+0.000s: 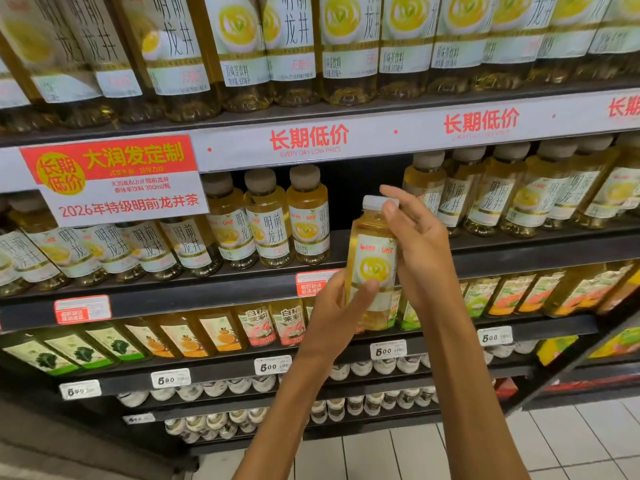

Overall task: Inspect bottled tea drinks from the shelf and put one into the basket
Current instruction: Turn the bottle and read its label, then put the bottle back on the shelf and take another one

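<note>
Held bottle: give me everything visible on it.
The bottle is clear plastic by the look, filled with pale yellow tea, with a white cap and a white label showing a yellow cup picture and red logos. It is upright, tilted slightly, held in front of a gap in the shelf row. The left hand grips its lower part, thumb on the label; the right hand holds its upper side, fingertips at the cap.

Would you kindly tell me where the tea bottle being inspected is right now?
In the head view, right of centre, the tea bottle is upright between both hands, before the gap in the middle shelf row.
</note>
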